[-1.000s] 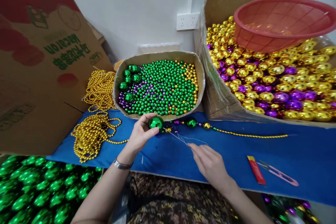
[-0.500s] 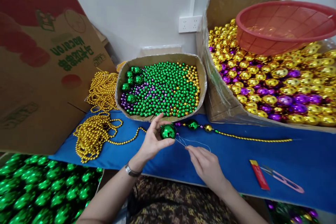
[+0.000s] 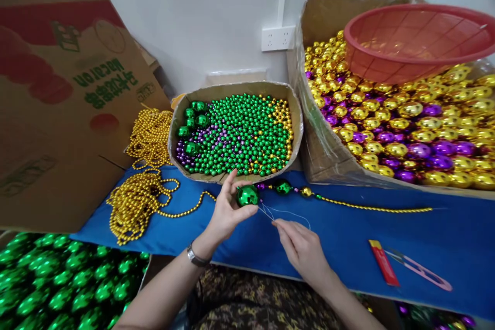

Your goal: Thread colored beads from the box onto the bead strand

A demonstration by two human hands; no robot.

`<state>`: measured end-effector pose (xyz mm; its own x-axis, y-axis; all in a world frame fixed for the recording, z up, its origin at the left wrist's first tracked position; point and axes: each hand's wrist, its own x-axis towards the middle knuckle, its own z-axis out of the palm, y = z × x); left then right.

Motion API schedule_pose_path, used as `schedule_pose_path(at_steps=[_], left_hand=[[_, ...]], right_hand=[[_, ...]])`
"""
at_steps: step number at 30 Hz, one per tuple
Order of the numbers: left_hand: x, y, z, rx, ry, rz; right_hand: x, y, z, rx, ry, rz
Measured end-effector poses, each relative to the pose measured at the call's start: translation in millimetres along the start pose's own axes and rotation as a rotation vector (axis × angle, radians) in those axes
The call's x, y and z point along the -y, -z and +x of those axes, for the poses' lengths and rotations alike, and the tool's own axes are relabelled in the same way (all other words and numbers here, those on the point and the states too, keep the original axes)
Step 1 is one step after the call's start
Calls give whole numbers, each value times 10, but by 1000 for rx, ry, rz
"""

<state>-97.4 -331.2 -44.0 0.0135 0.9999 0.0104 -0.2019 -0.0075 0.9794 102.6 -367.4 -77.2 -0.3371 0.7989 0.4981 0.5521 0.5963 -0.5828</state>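
My left hand (image 3: 228,206) is closed around a large shiny green bead (image 3: 248,195), thumb below it and fingers behind. That bead sits at the near end of a strand with a smaller green bead (image 3: 282,186), a gold bead (image 3: 306,192) and small purple ones. The strand runs right into a twisted gold cord (image 3: 375,209) lying on the blue cloth. Thin pale thread (image 3: 290,212) loops out beside the large bead. Its end is pinched between the thumb and fingers of my right hand (image 3: 299,245), right of the bead.
Behind my hands stands a cardboard tray (image 3: 300,136) of small green, purple and gold beads. Gold bead chains (image 3: 135,206) lie left. A big box (image 3: 315,139) of gold and purple beads holds a red basket (image 3: 402,59). Pink-handled snips (image 3: 427,274) and a red packet (image 3: 384,263) lie right.
Both hands keep nearly the same pose, with the thread still pinched and the green bead still held. The whole view has shifted slightly.
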Motion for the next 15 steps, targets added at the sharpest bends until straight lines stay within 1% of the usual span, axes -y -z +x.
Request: schedule_pose_path(at_steps=[4, 7, 11, 13, 15], left_hand=[[3, -28, 4, -5, -43, 32], [23, -52, -13, 10, -39, 23], [6, -45, -17, 124, -18, 9], [-60, 4, 74, 151, -66, 38], [-152, 88, 280, 95, -150, 158]], right_hand=[[-38, -29, -20, 6, 6, -48], [-44, -40, -13, 3, 10, -25], [-44, -20, 11, -26, 0, 12], [-59, 10, 15, -41, -27, 11], [-83, 46, 14, -59, -49, -2]])
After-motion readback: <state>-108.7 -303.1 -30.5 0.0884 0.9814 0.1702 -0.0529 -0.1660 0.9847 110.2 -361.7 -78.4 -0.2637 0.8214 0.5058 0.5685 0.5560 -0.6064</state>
